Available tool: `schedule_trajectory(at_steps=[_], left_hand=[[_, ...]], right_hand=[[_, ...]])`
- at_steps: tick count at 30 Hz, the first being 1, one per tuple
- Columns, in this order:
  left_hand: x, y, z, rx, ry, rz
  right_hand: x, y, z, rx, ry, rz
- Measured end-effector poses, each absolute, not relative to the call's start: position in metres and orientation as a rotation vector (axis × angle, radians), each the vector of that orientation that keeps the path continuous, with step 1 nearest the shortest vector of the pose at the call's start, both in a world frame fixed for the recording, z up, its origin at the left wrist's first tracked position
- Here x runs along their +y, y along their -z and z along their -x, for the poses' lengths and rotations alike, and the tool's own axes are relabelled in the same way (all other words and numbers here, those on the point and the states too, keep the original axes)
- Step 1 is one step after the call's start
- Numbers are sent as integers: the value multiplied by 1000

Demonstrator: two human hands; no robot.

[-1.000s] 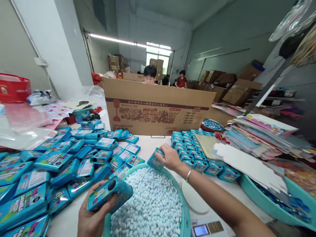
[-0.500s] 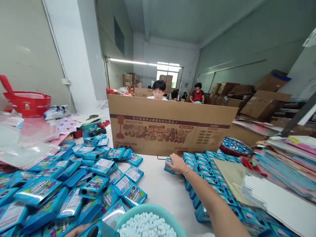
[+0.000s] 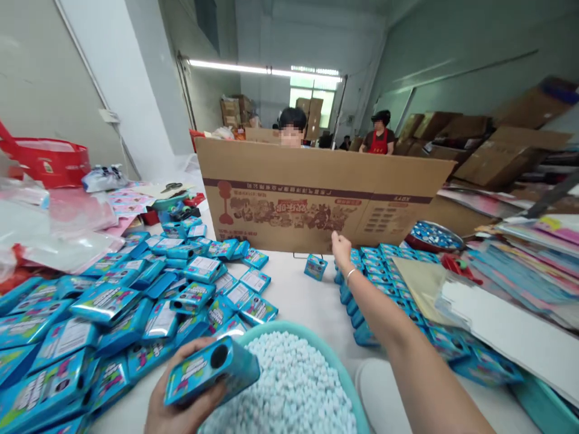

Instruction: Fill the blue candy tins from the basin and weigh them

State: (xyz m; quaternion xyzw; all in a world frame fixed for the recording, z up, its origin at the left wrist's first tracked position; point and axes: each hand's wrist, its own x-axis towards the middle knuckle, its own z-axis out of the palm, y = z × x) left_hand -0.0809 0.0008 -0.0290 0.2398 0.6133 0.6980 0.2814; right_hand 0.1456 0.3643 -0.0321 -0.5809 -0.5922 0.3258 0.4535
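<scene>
My left hand (image 3: 181, 404) grips a blue candy box (image 3: 212, 369) with a round hole at its end, held over the rim of a teal basin (image 3: 312, 334) full of pale blue pellets. My right hand (image 3: 341, 248) is stretched far forward beside the rows of standing blue boxes (image 3: 375, 265), fingers loosely extended and holding nothing. One small blue box (image 3: 315, 267) stands alone on the white table just left of that hand, apart from it.
A heap of blue boxes (image 3: 113, 301) covers the table's left side. A long cardboard box (image 3: 316, 199) stands across the far edge, with people behind it. Card sheets (image 3: 497, 325) and stacked printed sheets lie right; a red basket (image 3: 45, 160) sits far left.
My right hand carried a small blue box forward, set it down beside the rows and let go. It has lifted a little further on. My left hand still holds its box.
</scene>
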Motion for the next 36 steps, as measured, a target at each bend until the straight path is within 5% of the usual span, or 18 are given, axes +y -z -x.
schedule_trajectory(at_steps=[10, 20, 29, 36], left_hand=[[28, -19, -5, 1254, -1391, -1158], [76, 30, -148, 1104, -809, -2079], [92, 63, -175, 1259, -494, -2292], [64, 31, -63, 1341, -979, -2162]], right_hand=[[183, 18, -254, -832, -1553, 1001], [17, 111, -368, -286, -1104, 906], [-5, 139, -379, -160, -1056, 960], [1, 121, -377, -147, -1066, 882]])
